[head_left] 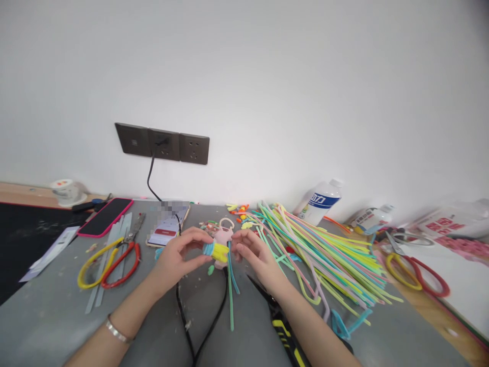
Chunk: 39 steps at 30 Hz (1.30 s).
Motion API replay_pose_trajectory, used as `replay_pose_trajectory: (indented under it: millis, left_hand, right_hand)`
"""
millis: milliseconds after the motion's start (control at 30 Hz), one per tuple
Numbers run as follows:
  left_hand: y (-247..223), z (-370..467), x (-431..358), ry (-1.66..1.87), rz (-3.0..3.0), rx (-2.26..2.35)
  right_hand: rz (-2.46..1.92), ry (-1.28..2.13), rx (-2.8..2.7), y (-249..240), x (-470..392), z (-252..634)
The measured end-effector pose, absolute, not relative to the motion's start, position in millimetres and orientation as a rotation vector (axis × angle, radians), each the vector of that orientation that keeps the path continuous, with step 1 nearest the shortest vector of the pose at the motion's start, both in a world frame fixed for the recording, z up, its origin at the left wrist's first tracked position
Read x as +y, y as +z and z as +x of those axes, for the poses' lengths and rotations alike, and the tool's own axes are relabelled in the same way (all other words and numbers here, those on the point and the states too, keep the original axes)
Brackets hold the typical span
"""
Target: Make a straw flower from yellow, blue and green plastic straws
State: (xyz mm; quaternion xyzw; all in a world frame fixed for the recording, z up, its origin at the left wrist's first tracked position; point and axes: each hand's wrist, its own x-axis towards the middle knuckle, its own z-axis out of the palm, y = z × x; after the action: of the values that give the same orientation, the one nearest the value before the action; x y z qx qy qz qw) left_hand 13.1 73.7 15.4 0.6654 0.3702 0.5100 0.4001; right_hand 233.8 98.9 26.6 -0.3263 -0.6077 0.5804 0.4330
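Note:
Near the middle, my left hand (182, 257) pinches a small blue and yellow pipe-cleaner piece (217, 251) between thumb and fingers. My right hand (256, 255) is at its right side, fingers curled close together beside the piece; what they grip, if anything, is too small to make out. A pink item with a ring on top (224, 232) shows just behind the piece, between both hands. Green and blue pipe cleaners (231, 300) extend downward below the hands. A black and yellow tool (284, 331) lies partly under my right forearm.
Many pastel pipe cleaners (336, 250) spread at the right, with a white bottle (319, 201) behind. Red-yellow scissors (120, 255), a lit phone (168, 224) and a pink-edged phone (107, 216) lie left. More scissors (412, 267) rest far right. A black cable (183, 316) crosses the front.

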Motion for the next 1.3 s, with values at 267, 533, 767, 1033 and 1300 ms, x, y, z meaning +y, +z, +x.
replay_pose_trajectory:
  millis: [267,533,767,1033,1300]
  left_hand:
    - [20.1,15.3,70.5,1.321,1.705,0.941]
    - [18.4,17.8,68.0,1.365,1.774,0.945]
    - [18.3,22.2,63.9,1.471,1.95,1.077]
    - [18.0,21.7,66.7,1.441,1.893,1.137]
    - [25.2,37.1,57.6,1.18,1.691,1.036]
  right_hand:
    - [-0.759,1.619,-1.552,22.1,92.6,228.2]
    - [-0.744,1.679,-1.595,21.5,91.0,223.6]
    - [-0.95,0.916,-1.75,16.2,90.1,231.9]
    - [-0.912,0.543,-1.949,19.0,90.4,237.7]
    - [-1.543,0.488,-2.212,50.3,56.4,292.9]
